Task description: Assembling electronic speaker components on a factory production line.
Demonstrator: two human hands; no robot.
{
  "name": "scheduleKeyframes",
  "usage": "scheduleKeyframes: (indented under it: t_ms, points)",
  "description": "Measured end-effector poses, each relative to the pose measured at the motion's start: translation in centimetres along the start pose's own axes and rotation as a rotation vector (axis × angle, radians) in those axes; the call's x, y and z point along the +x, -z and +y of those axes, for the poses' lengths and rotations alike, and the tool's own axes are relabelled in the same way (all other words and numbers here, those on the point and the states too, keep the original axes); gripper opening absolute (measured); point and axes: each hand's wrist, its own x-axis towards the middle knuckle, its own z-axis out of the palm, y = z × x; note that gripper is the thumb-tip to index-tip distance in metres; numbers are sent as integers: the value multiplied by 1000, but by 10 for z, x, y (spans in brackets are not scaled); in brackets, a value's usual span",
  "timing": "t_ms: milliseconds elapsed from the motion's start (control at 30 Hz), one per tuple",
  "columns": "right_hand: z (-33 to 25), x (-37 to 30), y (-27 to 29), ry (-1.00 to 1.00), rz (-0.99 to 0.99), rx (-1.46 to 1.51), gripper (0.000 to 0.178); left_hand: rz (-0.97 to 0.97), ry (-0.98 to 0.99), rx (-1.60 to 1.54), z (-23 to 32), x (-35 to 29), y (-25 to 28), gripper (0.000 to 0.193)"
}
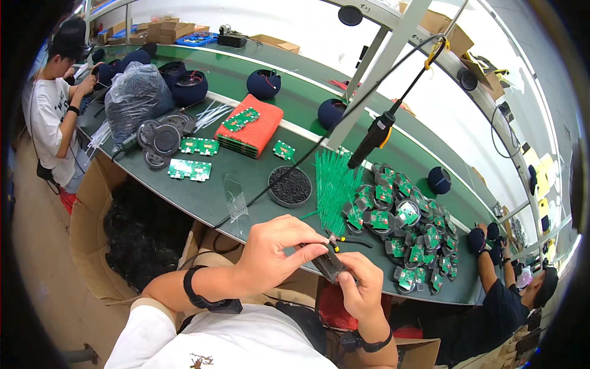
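Above the table's near edge, my left hand (281,246) and my right hand (362,284) hold a dark grey plastic part (327,261) between them. The part is seen nearly edge-on, so its full shape is hidden. Thumb and fingers of the left hand pinch its upper end, while the right hand's fingers close on its lower end. Just behind the part lie cutters with black and yellow handles (353,240). To their right spreads a pile of round black housings with green circuit boards (405,215). Green cable ties (335,184) lie beyond the hands.
A bowl of small black screws (290,186) stands near a clear plastic piece (235,200). A power screwdriver (373,138) hangs over the table. Left are loose circuit boards (190,170), a red bubble-wrap stack (261,123) and a carton (92,240). People work at both sides.
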Motion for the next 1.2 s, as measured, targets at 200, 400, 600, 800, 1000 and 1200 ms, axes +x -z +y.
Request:
scheduleKeyframes:
  t_ms: [200,400,600,800,1000,1200]
  points:
    - [-5,-4,9,154,48,-46,37,8,-96,47,8,2,-5,16]
    - [-4,-9,16,144,134,-226,36,-68,-6,-7,16,2,-10,22]
    - [82,-16,139,-272,675,-31,20,-193,213,27,8,-14,7,29]
    - [214,-126,360,-504,1240,-927,28,-212,409,-188,15,-32,50,21]
    - [269,-197,391,-1035,989,-1347,16,-253,603,43,-1,-60,96,20]
    - [301,-252,444,-1145,772,-1369,20,-551,511,258,-11,-23,57,19]
